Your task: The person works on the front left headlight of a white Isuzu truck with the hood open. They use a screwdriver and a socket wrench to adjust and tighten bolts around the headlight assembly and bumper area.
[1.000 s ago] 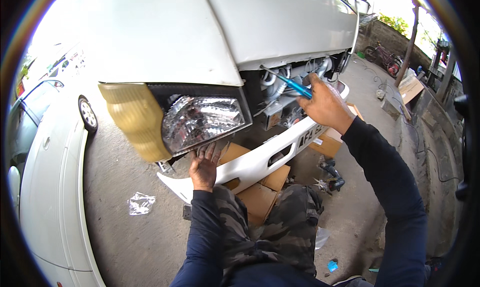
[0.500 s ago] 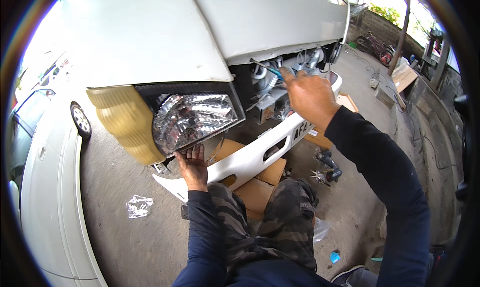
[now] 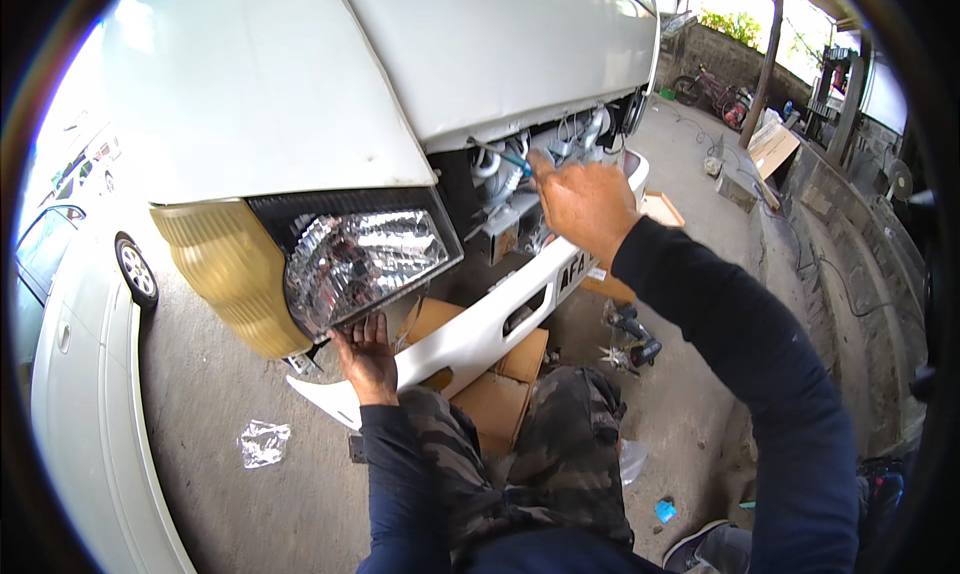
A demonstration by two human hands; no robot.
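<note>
The headlight (image 3: pixel 375 259) sits at the front corner of a white vehicle (image 3: pixel 260 84), beside a yellowed corner lamp (image 3: pixel 215 269). From below, my left hand (image 3: pixel 366 359) holds the headlight's lower edge, palm up, thumb and fingers against it. Gripped in my right hand (image 3: pixel 585 204) is a slim tool with a blue-green handle (image 3: pixel 517 164), apparently a screwdriver. Its shaft points up and left to the opening under the body panel's edge; its tip is hard to make out. Pipes and wiring (image 3: pixel 495 179) show in that opening behind my right hand.
A detached white bumper (image 3: pixel 475 344) lies below the headlight, over cardboard (image 3: pixel 495 404). Power tools (image 3: pixel 630 339) rest on the concrete at right; clear plastic (image 3: pixel 264 444) lies at left. Another pale car (image 3: pixel 90 374) stands far left. Concrete steps (image 3: pixel 800 304) rise at right.
The view has shifted, so the vehicle and both hands appear farther left and a little lower. Both hands keep nearly the same places on the headlight and the screwdriver.
</note>
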